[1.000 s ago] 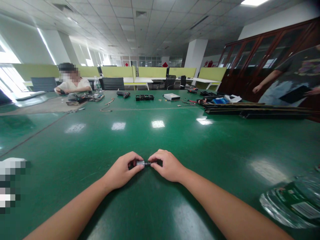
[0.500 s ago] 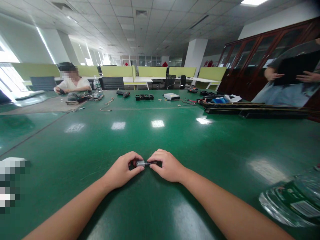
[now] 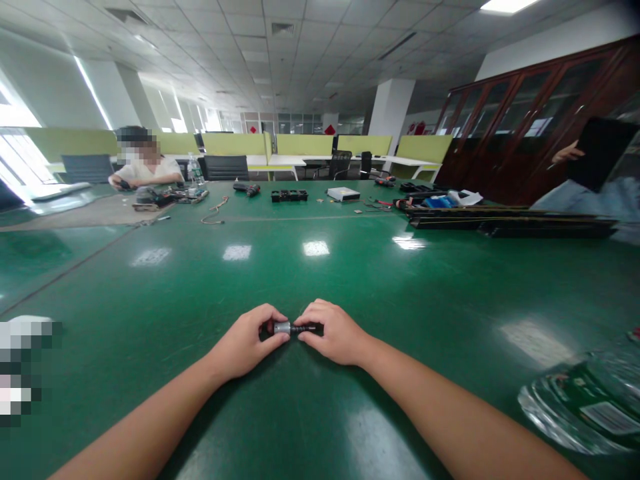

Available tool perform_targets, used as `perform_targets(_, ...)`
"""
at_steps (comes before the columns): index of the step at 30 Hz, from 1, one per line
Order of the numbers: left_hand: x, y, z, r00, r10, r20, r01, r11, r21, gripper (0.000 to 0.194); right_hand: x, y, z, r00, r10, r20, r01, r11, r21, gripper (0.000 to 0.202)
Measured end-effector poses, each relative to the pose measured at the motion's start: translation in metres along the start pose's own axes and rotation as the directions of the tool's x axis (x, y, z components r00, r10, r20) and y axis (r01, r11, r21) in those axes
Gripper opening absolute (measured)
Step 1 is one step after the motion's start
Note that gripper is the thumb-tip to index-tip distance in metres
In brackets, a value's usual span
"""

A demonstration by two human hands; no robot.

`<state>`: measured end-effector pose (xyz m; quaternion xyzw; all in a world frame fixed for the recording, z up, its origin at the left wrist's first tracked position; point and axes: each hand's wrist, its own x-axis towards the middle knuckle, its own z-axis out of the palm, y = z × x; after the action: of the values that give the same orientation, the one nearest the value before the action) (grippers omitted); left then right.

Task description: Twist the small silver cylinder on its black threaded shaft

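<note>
Just above the green tabletop, a small part with a silver cylinder (image 3: 283, 328) and a dark ridged shaft (image 3: 303, 329) lies level between my hands. It looks like a small motor, though its left end is hidden in my fingers. My left hand (image 3: 250, 340) is closed round the silver cylinder, thumb in front and fingers behind. My right hand (image 3: 335, 333) curls round the shaft from the right, thumb and fingertips close on either side of it. The two hands are near each other but apart.
A large clear water bottle (image 3: 583, 407) lies at the near right. Far back on the table (image 3: 310, 280) are a black drill-like tool (image 3: 247, 189), a row of black parts (image 3: 289, 195), a white box (image 3: 343, 194) and long black strips (image 3: 505, 220). One person (image 3: 150, 170) sits back left.
My hands have barely moved; more of the ridged shaft shows as my right thumb and fingertips part slightly. At the right, a standing person holding a black panel has moved rightward.
</note>
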<state>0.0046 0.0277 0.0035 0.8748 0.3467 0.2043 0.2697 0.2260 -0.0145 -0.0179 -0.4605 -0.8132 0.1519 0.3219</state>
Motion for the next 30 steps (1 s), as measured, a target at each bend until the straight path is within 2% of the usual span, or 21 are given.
perform_targets(30,0.0002,-0.0037,0.0004,1.0,-0.006,0.012,0.006,1.0,0.007,0.019,0.0005,0.0003,-0.0013,0.995,0.095,-0.04,-0.096,0.995,-0.036,0.008)
